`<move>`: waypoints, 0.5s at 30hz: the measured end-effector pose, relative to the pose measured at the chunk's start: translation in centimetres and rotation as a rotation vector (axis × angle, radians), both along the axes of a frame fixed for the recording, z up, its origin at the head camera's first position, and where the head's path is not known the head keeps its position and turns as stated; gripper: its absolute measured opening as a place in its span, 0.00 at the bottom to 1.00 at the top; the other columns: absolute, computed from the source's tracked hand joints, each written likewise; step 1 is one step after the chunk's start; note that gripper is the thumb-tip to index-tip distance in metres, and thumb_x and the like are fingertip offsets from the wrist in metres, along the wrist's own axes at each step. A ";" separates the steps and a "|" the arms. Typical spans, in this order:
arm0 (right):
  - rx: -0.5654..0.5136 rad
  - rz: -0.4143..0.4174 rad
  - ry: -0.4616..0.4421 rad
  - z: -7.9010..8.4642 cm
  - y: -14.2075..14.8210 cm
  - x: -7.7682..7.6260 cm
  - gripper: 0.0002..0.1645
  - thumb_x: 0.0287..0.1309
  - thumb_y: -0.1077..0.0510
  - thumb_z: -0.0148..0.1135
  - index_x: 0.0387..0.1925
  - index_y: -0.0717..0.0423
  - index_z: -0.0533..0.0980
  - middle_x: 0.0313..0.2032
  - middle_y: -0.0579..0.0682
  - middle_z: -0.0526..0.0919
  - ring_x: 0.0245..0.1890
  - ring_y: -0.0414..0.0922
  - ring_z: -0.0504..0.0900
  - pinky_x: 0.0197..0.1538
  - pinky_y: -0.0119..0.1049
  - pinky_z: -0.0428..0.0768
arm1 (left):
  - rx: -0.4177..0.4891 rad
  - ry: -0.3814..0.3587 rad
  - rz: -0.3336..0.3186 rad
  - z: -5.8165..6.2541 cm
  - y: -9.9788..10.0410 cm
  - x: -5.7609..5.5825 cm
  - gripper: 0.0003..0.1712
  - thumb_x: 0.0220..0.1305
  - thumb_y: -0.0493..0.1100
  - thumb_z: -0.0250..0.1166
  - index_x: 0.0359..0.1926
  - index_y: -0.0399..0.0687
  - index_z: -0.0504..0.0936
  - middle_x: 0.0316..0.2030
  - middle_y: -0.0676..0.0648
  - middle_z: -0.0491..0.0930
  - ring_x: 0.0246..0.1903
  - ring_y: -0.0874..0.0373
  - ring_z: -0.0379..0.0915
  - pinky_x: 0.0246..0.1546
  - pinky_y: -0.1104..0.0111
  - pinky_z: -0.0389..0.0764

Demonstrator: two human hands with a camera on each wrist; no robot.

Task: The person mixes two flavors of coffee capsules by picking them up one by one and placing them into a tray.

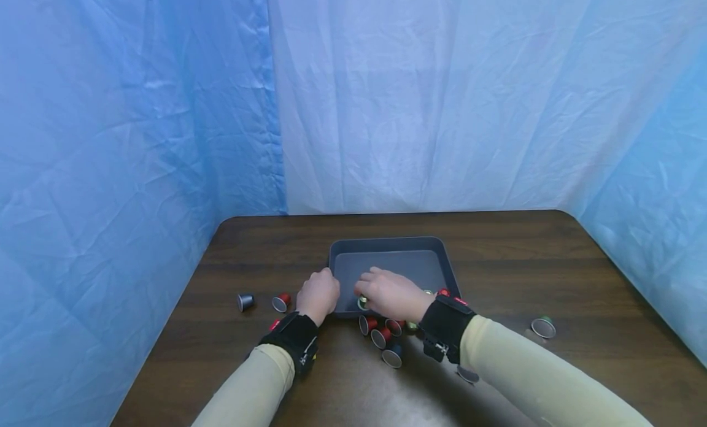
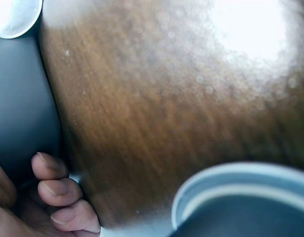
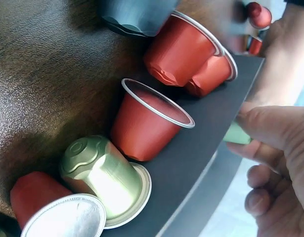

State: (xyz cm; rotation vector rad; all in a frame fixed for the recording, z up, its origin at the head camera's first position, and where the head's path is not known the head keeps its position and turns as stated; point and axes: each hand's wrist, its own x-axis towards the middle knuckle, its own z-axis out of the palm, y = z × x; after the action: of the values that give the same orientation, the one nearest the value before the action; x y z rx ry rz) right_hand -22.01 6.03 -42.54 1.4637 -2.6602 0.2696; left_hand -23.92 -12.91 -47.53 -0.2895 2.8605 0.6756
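Note:
A dark grey tray [image 1: 386, 261] lies on the table between both hands. My left hand [image 1: 320, 293] grips its left side near the front corner, fingers [image 2: 60, 192] curled against the outer wall. Over the front rim, my right hand [image 1: 399, 294] pinches a green coffee capsule [image 3: 237, 134] between thumb and fingertips. Several capsules lie along the outside of the front wall: red ones [image 3: 149, 126], a green one [image 3: 105, 177] and a dark blue one [image 1: 393, 356]. Beyond the right wrist, a red capsule [image 1: 444, 292] shows at the tray's front right corner, partly hidden.
On the left of the wooden table [image 1: 221, 353] lie a grey-blue capsule [image 1: 245, 302] and a red capsule [image 1: 282, 302]. A green capsule [image 1: 544, 327] sits far right, and another capsule [image 1: 467, 375] shows under the right forearm. Blue and white sheets [image 1: 420, 108] enclose the table.

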 end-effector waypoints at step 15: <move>0.057 -0.020 -0.043 -0.5 -0.7 -0.3 0.13 0.59 0.59 0.74 0.46 0.52 0.85 0.40 0.45 0.86 0.41 0.42 0.79 0.47 0.34 0.80 | 0.005 -0.002 0.009 0.0 0.1 -0.1 0.16 0.77 0.46 0.54 0.53 0.38 0.79 0.40 0.40 0.82 0.36 0.45 0.80 0.37 0.50 0.81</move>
State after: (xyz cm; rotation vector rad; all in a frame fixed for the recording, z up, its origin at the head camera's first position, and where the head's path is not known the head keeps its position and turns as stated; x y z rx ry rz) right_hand -22.28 5.37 -43.01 1.4624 -2.7374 0.2278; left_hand -24.05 -12.83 -47.55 -0.3026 2.8568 0.6842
